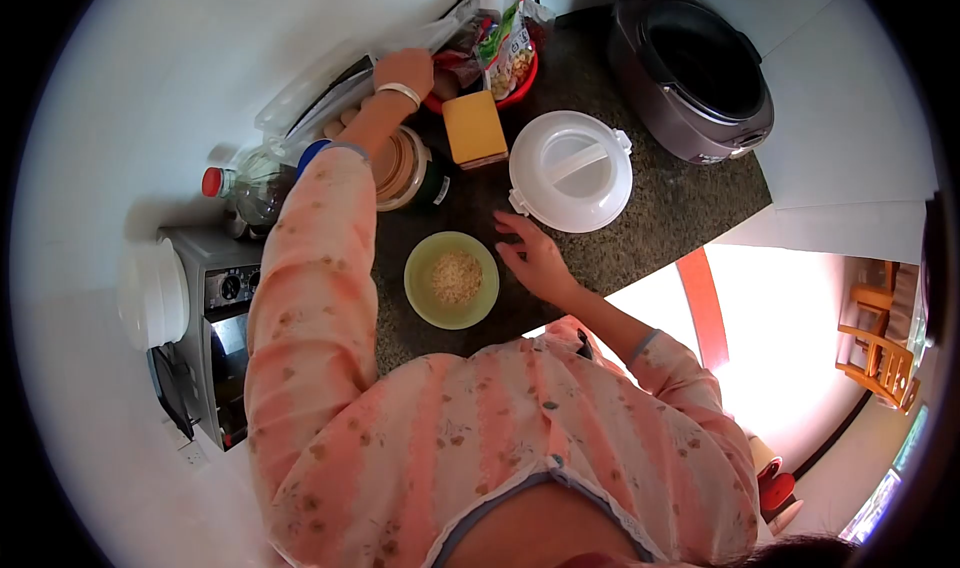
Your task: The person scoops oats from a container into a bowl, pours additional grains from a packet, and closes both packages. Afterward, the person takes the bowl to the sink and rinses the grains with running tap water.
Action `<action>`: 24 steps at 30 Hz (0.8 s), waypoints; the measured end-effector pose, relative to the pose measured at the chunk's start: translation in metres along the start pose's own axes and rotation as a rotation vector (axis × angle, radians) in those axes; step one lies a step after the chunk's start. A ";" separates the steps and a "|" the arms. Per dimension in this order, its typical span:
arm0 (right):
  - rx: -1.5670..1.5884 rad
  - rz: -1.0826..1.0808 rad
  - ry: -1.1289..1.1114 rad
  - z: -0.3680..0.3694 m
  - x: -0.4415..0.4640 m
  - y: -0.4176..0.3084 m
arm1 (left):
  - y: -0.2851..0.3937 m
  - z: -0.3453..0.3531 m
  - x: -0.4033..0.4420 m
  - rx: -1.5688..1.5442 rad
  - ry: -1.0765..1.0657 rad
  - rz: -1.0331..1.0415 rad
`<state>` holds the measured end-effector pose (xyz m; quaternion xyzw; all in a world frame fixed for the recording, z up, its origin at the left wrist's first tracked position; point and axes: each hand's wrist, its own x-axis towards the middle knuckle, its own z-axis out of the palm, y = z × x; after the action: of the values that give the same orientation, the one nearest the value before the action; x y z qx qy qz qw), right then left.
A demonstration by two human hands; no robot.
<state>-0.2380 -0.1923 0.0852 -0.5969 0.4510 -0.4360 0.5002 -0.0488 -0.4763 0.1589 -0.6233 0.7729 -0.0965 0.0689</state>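
My left hand [404, 72] reaches to the back of the counter, beside plastic packages and a red basket [519, 90]. Its fingers curl down out of sight, and what they hold is hidden. My right hand [537, 260] hovers open, fingers apart, between a light green bowl [422, 313] and a white lidded container [550, 203]. Pale grains, like rice, lie in the bowl [457, 277]. Under my left forearm stands a tub with a tan lid [397, 168]. A yellow-topped box [474, 128] sits just right of it.
An open rice cooker [690, 78] stands at the back right. At the left are a red-capped bottle [250, 188] and a toaster oven [222, 308]. Several eggs [345, 120] lie near the wall. The dark counter [690, 203] ends at the right, with wooden chairs [880, 353] beyond.
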 end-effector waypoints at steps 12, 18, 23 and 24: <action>0.114 0.201 -0.128 -0.023 -0.032 0.000 | -0.050 -0.093 -0.059 -0.449 0.551 0.251; 0.207 0.100 -0.032 -0.026 0.016 -0.040 | -0.064 -0.113 -0.083 -0.651 0.629 0.197; -0.144 -0.584 0.260 -0.058 0.120 -0.127 | -0.068 -0.133 -0.111 -0.705 0.584 0.213; -0.178 -0.655 0.274 -0.064 0.147 -0.135 | -0.068 -0.139 -0.115 -0.704 0.589 0.212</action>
<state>-0.2548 -0.3361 0.2363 -0.6867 0.3348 -0.6083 0.2151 0.0086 -0.3691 0.3086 -0.4726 0.8047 0.0062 -0.3594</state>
